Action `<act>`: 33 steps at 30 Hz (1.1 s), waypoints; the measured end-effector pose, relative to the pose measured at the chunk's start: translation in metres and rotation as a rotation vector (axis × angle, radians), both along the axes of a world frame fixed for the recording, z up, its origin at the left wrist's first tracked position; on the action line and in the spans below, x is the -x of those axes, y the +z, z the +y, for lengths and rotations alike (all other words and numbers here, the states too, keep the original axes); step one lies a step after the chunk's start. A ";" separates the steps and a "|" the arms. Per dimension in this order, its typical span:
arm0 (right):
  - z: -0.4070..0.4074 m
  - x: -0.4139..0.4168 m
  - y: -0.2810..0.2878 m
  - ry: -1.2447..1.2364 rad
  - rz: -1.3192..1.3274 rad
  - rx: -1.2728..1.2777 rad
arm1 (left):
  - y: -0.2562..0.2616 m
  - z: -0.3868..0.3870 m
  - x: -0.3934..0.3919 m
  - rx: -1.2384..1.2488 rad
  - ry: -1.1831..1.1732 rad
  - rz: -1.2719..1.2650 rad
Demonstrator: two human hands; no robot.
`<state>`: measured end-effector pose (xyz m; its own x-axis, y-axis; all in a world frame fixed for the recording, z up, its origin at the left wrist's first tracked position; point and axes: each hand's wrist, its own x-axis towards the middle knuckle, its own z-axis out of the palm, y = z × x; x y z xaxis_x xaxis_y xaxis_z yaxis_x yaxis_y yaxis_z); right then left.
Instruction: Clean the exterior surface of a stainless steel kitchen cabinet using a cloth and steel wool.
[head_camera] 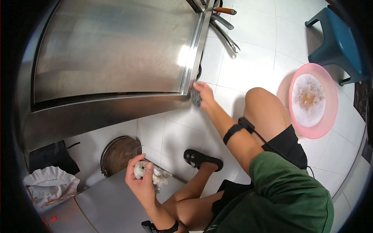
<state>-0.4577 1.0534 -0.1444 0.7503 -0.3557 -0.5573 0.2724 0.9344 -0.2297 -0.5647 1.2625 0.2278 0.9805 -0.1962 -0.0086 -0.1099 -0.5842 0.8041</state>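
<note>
My right hand (205, 94) grips a grey steel wool scourer (195, 97), which lies against the near corner of a large stainless steel appliance (116, 52). Lower in the picture, my left hand (142, 177) is raised with its fingers curled round a crumpled, whitish cloth or wad (158, 179); part of it hangs beyond the fingers, and its exact kind cannot be told. To the right, a pink plastic basin (330, 116) on the tiled floor holds foamy water (309, 100).
Tongs (225, 36) and other handled utensils, one with a wooden handle (225, 11), stick out from the appliance's edge. A blue plastic stool (341, 43) stands beyond the basin. A round, dark metal pan or lid (121, 154) and a cloth-lined basket (52, 185) are at the lower left.
</note>
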 end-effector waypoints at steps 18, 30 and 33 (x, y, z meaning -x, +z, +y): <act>-0.063 -0.034 0.019 -0.037 0.019 0.029 | -0.022 0.000 -0.046 -0.089 0.073 -0.122; -0.082 -0.039 0.006 -0.034 -0.002 0.072 | -0.028 -0.031 -0.104 -0.103 0.131 -0.236; -0.037 -0.024 -0.012 0.038 0.075 0.106 | -0.029 -0.031 -0.106 -0.141 0.074 -0.358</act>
<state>-0.4335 1.0161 -0.1562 0.7219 -0.3879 -0.5731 0.2159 0.9130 -0.3460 -0.4584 1.2313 0.1991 0.9377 -0.1465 0.3152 -0.3228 -0.7033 0.6334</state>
